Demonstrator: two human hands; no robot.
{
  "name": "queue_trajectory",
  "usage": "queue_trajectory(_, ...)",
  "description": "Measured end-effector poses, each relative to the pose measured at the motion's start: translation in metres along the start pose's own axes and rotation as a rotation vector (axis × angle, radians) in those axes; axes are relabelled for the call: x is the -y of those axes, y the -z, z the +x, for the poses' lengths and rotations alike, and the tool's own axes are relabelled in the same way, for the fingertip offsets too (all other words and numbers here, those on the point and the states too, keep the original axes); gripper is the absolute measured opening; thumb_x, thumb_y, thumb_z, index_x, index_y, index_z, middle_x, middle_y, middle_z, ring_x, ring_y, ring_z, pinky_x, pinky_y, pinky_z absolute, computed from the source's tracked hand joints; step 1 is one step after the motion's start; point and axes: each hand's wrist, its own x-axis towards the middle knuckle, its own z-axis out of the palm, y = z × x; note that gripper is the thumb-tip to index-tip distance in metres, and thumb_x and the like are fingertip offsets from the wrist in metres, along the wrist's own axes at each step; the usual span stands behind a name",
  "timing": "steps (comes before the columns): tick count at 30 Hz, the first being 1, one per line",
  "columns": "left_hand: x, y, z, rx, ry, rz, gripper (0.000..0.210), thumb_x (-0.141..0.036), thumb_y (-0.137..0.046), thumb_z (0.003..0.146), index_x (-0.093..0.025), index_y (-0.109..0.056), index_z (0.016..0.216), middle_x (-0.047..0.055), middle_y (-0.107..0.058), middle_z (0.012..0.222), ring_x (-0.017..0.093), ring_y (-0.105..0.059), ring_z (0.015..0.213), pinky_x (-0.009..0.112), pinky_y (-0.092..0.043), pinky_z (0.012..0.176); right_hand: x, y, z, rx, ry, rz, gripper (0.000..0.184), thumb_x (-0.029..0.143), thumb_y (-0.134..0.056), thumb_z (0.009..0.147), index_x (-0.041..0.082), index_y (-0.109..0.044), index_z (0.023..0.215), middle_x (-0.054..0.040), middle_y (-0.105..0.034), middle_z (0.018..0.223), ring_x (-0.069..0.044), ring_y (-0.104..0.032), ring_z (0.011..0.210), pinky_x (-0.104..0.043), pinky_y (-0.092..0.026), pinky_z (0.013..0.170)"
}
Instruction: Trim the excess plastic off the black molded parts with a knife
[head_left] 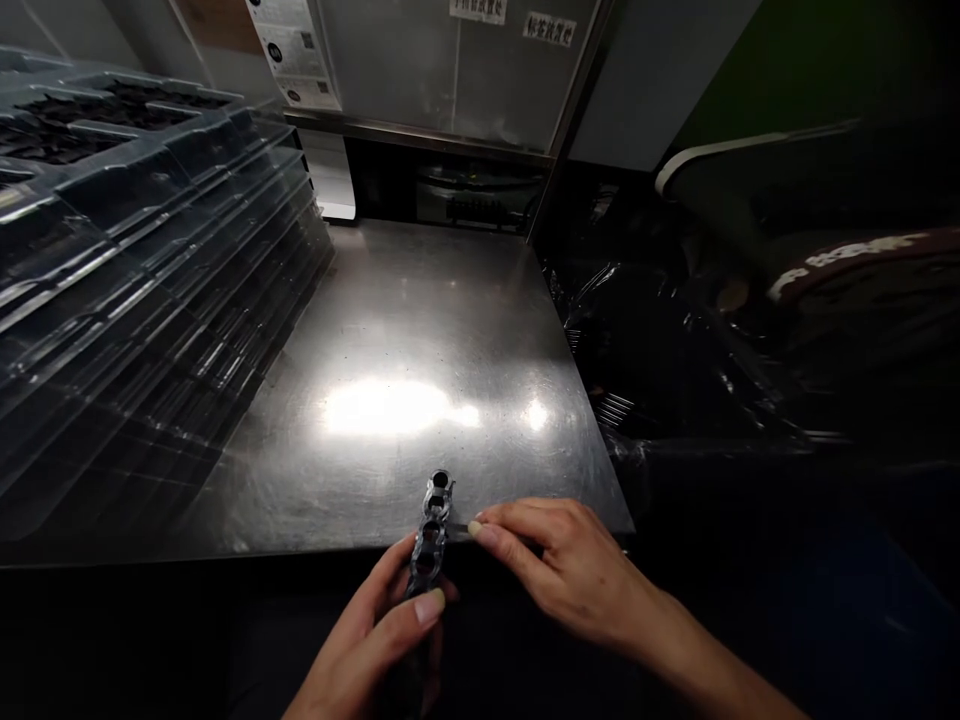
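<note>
Holding a narrow dark metal strip (430,528) upright over the near edge of the steel table (390,330), my left hand (375,640) has its thumb and fingers closed around the strip's lower end, while the upper end, pierced by a row of round holes, rises just above the tabletop. My right hand (577,575) comes in from the right with its fingers narrowed, the tips pinched on something thin at the strip's side; whether that is a small tool or a tab of the strip itself I cannot tell. A stack of clear plastic trays (142,260) fills the left of the table, some holding dark parts, and black plastic sheeting (675,350) lies past the table's right edge. In my judgement the chief risk is a slip: the strip is gripped only at its bottom and hangs over the table's lip, so a sideways push from the right fingers could twist it loose and send it into the dark gap below. Glare on the steel may also hide small details around the holes.
</note>
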Motion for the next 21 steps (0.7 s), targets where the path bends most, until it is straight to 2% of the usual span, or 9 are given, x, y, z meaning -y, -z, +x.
queue_trajectory(3, -0.0012, 0.0024, 0.0027, 0.014, 0.014, 0.020, 0.060, -0.042, -0.073, 0.088, -0.026, -0.055, 0.144, 0.007, -0.069, 0.110, 0.013, -0.055, 0.066, 0.025, -0.043, 0.054, -0.0021, 0.0026, 0.0035, -0.027, 0.044, -0.062, 0.027, 0.041, -0.058, 0.106, 0.031, -0.083, 0.108, -0.0032, -0.081, 0.087, -0.023, -0.074, 0.078, -0.032, -0.053, 0.075)
queue_trajectory(7, -0.0026, 0.0027, 0.0066, 0.051, 0.005, 0.005, 0.054, -0.041, -0.075, 0.087, -0.029, -0.061, 0.139, 0.003, -0.068, 0.099, 0.012, -0.053, 0.062, 0.023, -0.039, 0.051, -0.0034, 0.0059, 0.0064, -0.028, 0.048, -0.104, 0.027, 0.041, -0.059, 0.106, 0.031, -0.084, 0.107, -0.0030, -0.082, 0.085, -0.021, -0.074, 0.073, -0.031, -0.053, 0.070)
queue_trajectory(16, -0.0098, 0.0033, 0.0044, -0.073, 0.074, 0.041, 0.056, -0.044, -0.082, 0.080, -0.033, -0.069, 0.134, 0.005, -0.074, 0.105, 0.018, -0.064, 0.076, 0.026, -0.048, 0.061, -0.0066, 0.0077, 0.0087, -0.015, 0.017, -0.056, 0.027, 0.043, -0.059, 0.105, 0.032, -0.084, 0.104, -0.0029, -0.081, 0.082, -0.023, -0.074, 0.077, -0.033, -0.056, 0.074)
queue_trajectory(21, -0.0104, 0.0056, 0.0048, -0.039, 0.096, 0.066, 0.060, -0.049, -0.081, 0.081, -0.037, -0.065, 0.138, 0.004, -0.071, 0.106, 0.017, -0.060, 0.072, 0.024, -0.046, 0.059, -0.0079, 0.0080, 0.0103, -0.017, 0.008, -0.007, 0.025, 0.043, -0.062, 0.103, 0.031, -0.085, 0.101, -0.0027, -0.080, 0.080, -0.023, -0.073, 0.073, -0.034, -0.057, 0.073)
